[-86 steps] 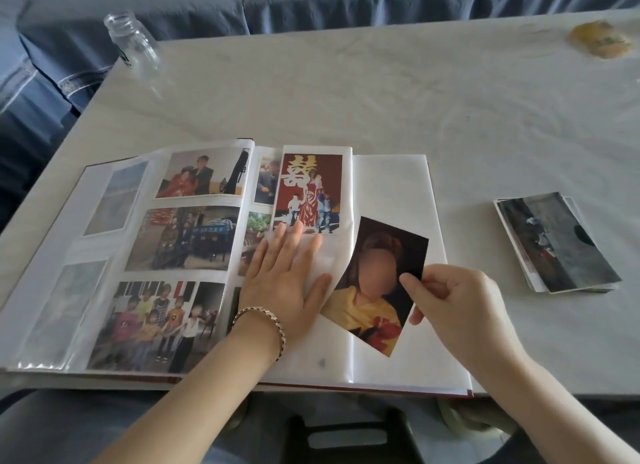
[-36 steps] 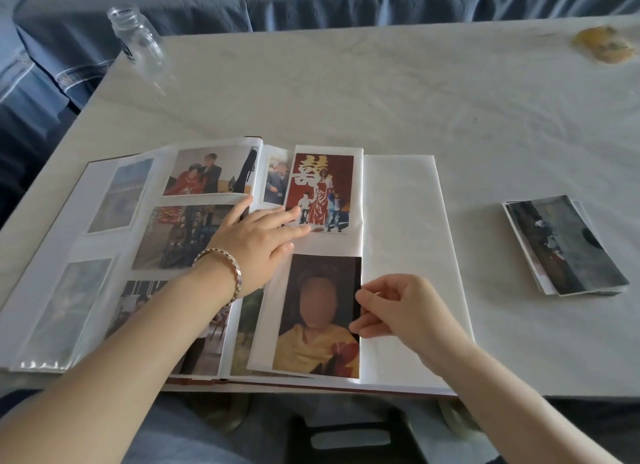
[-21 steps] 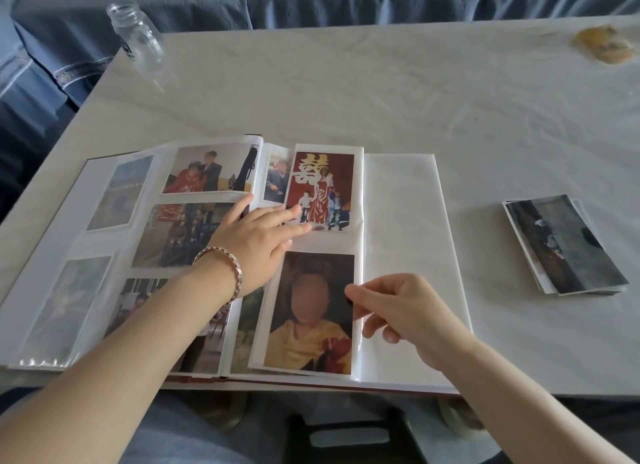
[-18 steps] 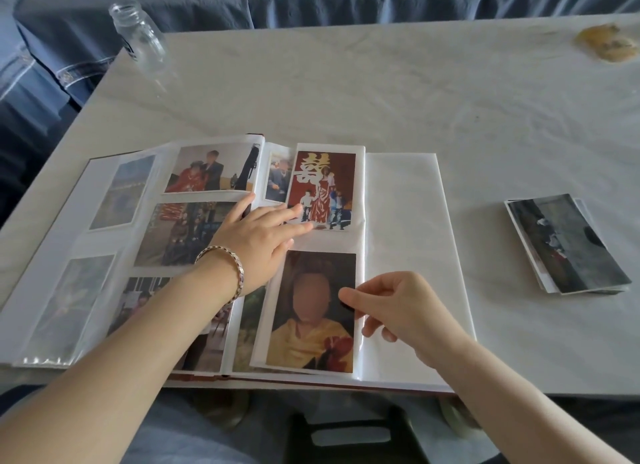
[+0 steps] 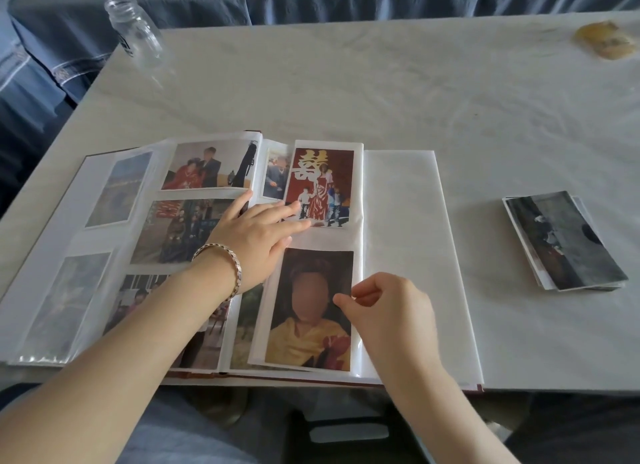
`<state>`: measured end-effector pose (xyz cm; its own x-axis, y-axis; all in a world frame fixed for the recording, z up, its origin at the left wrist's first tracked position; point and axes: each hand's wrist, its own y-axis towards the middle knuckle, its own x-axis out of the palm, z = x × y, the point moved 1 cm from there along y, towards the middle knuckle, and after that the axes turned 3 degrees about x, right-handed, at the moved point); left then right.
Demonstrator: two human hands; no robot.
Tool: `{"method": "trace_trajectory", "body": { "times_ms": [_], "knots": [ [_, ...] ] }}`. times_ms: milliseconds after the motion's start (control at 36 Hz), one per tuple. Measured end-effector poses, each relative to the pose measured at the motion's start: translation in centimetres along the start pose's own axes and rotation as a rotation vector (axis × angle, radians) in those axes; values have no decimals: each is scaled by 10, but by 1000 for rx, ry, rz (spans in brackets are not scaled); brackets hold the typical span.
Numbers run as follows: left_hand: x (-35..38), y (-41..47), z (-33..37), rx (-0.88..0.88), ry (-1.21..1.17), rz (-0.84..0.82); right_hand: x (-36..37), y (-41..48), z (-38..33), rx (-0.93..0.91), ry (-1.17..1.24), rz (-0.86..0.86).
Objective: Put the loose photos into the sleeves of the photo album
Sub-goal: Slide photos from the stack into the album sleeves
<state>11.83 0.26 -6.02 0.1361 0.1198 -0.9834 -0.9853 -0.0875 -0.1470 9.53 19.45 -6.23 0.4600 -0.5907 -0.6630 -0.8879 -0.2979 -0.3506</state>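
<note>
Plastic sleeve [image 5: 357, 269] holds the portrait photo [image 5: 308, 328] — low on the photo album [image 5: 415, 256]'s middle leaf.
Straight fingers of the left hand [image 5: 256, 237] pin that leaf against sliding; curled fingers of the right hand [image 5: 391, 311] meet the photo's edge — pinching or nudging, unclear.

Glossy clear plastic sleeves [image 5: 52, 311] cover the album's [image 5: 408, 256] white paper pages, beside a clear glass jar [image 5: 136, 34] on the matt pale surface [image 5: 346, 93].

Clear glass jar [image 5: 136, 31] on the table [image 5: 346, 93], far-left corner; yellowish lump [image 5: 604, 43] far right
</note>
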Motion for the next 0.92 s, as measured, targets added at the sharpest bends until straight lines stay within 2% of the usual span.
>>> {"method": "trace_trajectory", "body": {
  "times_ms": [361,528,750,806,917],
  "knots": [
    [1,0,0,-5,24,-20,8,-4,1,6,23,50],
    [0,0,-1,1,9,-5,7,-3,2,86,228,11],
    [-1,-1,-1,10,-5,20,0,5,1,244,559,-222],
    [1,-1,-2,24,-18,32,2,7,3,230,509,-227],
    [3,-3,-3,67,-77,138,7,7,6,68,181,-148]
  ]
}}
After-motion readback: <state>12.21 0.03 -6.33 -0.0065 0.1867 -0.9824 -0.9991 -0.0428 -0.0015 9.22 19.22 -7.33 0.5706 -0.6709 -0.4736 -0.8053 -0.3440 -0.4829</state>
